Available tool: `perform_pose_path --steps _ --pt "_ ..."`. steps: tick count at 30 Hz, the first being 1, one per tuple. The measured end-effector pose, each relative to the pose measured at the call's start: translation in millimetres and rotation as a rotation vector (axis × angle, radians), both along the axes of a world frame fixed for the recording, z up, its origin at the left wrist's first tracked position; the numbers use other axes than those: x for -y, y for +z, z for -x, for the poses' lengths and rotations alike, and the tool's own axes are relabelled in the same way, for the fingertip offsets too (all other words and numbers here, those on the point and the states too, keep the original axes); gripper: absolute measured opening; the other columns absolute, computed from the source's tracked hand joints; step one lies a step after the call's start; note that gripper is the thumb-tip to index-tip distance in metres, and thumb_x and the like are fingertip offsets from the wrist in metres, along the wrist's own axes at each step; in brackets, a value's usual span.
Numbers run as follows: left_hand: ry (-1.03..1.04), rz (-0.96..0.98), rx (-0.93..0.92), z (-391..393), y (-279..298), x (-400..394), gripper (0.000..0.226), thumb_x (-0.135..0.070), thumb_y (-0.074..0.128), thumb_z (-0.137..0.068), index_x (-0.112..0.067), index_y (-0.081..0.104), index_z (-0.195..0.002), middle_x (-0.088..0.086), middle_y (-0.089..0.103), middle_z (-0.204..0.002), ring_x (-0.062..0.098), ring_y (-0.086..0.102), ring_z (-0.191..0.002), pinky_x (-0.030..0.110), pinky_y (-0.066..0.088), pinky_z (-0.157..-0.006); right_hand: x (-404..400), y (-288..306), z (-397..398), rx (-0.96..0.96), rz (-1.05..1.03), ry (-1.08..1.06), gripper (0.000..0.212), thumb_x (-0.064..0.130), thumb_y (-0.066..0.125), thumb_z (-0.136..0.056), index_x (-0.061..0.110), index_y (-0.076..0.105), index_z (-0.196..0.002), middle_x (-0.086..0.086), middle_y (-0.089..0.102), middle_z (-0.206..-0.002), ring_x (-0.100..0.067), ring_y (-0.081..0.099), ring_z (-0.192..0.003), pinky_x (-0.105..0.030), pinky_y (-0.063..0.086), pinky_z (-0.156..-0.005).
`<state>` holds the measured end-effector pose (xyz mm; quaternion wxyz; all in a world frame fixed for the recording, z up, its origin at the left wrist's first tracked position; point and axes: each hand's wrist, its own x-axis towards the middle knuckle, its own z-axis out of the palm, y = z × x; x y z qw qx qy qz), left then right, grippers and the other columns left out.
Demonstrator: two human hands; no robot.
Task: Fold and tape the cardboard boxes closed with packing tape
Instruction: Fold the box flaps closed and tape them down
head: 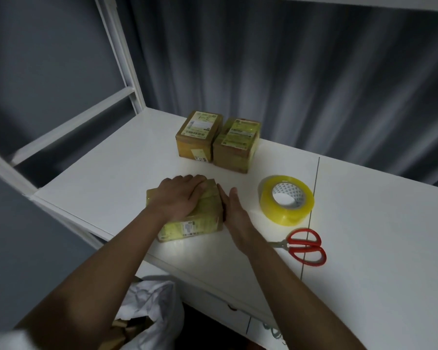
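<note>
A small cardboard box (200, 223) wrapped in yellowish tape lies on the white table (111, 178) near its front edge. My left hand (180, 195) lies flat on the box's top, fingers straight and pressing down. My right hand (234, 210) stands edge-on against the box's right side, fingers straight. A roll of yellow packing tape (286, 199) lies flat to the right of the box. Red-handled scissors (305, 246) lie in front of the roll.
Two taped cardboard boxes, one on the left (197, 136) and one on the right (238, 145), stand side by side at the back of the table. A white bag (152, 306) with cardboard inside sits below the table's front edge. A white shelf frame (122, 54) rises at the left.
</note>
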<state>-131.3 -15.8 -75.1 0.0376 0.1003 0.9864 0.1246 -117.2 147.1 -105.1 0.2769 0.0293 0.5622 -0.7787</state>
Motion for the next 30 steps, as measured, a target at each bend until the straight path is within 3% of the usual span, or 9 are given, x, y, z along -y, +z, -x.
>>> perform_pose_path --steps 3,5,8,11,17,20,24,28,30 --pt "0.007 0.012 -0.016 -1.8 0.5 0.0 0.046 -0.046 0.012 -0.1 -0.032 0.039 -0.133 -0.003 0.058 -0.12 0.021 0.052 -0.109 0.038 0.038 -0.095 -4.7 -3.0 -4.1 -0.055 -0.237 0.121 0.057 0.049 0.006 -0.1 0.025 0.038 -0.14 0.007 0.047 -0.134 -0.008 0.046 -0.118 -0.015 0.041 -0.093" --pt "0.003 0.023 -0.035 -4.8 -0.7 1.0 0.049 -0.05 0.009 -0.099 -0.032 0.04 -0.132 -0.003 0.059 -0.119 0.021 0.053 -0.108 0.038 0.04 -0.094 -13.0 -6.2 -12.8 -0.075 -0.324 0.162 0.065 0.05 0.002 -0.099 0.017 0.034 -0.145 0.006 0.037 -0.145 -0.008 0.035 -0.133 -0.017 0.023 -0.108" --pt "-0.003 0.035 -0.044 -4.7 1.3 -0.1 0.05 -0.05 0.008 -0.098 -0.032 0.039 -0.134 -0.004 0.058 -0.118 0.021 0.053 -0.108 0.038 0.041 -0.093 -24.3 3.1 -7.9 -0.162 -0.328 0.018 0.058 0.052 0.009 -0.1 0.027 0.024 -0.15 0.009 0.02 -0.156 -0.01 0.016 -0.144 -0.022 0.008 -0.11" --pt "-0.003 0.009 -0.054 -5.2 -0.3 -0.4 0.048 -0.048 0.01 -0.099 -0.032 0.039 -0.135 -0.004 0.059 -0.117 0.02 0.053 -0.109 0.038 0.04 -0.094 -19.1 18.7 -5.0 -0.188 -0.256 -0.114 0.054 0.052 0.022 -0.101 0.028 0.025 -0.149 0.009 0.027 -0.154 -0.005 0.028 -0.137 -0.02 0.02 -0.104" --pt "0.014 0.032 -0.057 -0.2 -1.6 -2.6 0.044 -0.046 0.012 -0.1 -0.033 0.042 -0.13 -0.003 0.06 -0.113 0.02 0.055 -0.103 0.037 0.04 -0.092 4.8 -9.3 -9.8 -0.122 -0.043 -0.035 0.054 0.047 0.006 -0.101 0.028 0.028 -0.147 0.011 0.046 -0.133 0.002 0.054 -0.104 -0.013 0.048 -0.08" --pt "0.003 0.031 -0.043 0.8 0.3 -2.6 0.044 -0.045 0.011 -0.1 -0.033 0.042 -0.13 -0.003 0.059 -0.114 0.021 0.054 -0.103 0.038 0.04 -0.092 -1.7 -14.4 0.7 -0.037 -0.072 -0.004 0.062 0.055 0.008 -0.097 0.025 0.028 -0.148 0.006 0.044 -0.137 -0.01 0.049 -0.121 -0.026 0.042 -0.1" --pt "0.001 0.041 -0.054 -0.5 -0.9 0.2 0.045 -0.044 0.011 -0.1 -0.031 0.041 -0.131 -0.001 0.059 -0.115 0.022 0.054 -0.103 0.038 0.04 -0.091 -7.6 -19.7 -9.5 -0.04 -0.276 0.136 0.08 0.071 0.01 -0.087 0.022 0.026 -0.15 0.003 0.029 -0.153 -0.012 0.028 -0.14 -0.036 0.014 -0.12" --pt "-0.014 0.034 -0.053 -3.2 -1.8 -2.6 0.045 -0.041 0.012 -0.101 -0.029 0.04 -0.134 0.0 0.06 -0.114 0.023 0.055 -0.102 0.039 0.041 -0.092 -15.0 12.0 -4.0 -0.11 -0.347 -0.057 0.063 0.058 0.024 -0.097 0.024 0.023 -0.15 0.001 0.026 -0.155 -0.015 0.025 -0.142 -0.033 0.017 -0.116" --pt "-0.013 0.019 -0.067 -4.7 -2.5 -1.7 0.045 -0.04 0.012 -0.101 -0.029 0.041 -0.134 0.0 0.061 -0.112 0.023 0.056 -0.1 0.04 0.042 -0.091 -7.7 12.4 -7.8 -0.184 -0.227 -0.088 0.048 0.053 0.02 -0.1 0.036 0.025 -0.145 0.009 0.041 -0.145 0.001 0.044 -0.127 -0.022 0.036 -0.106"
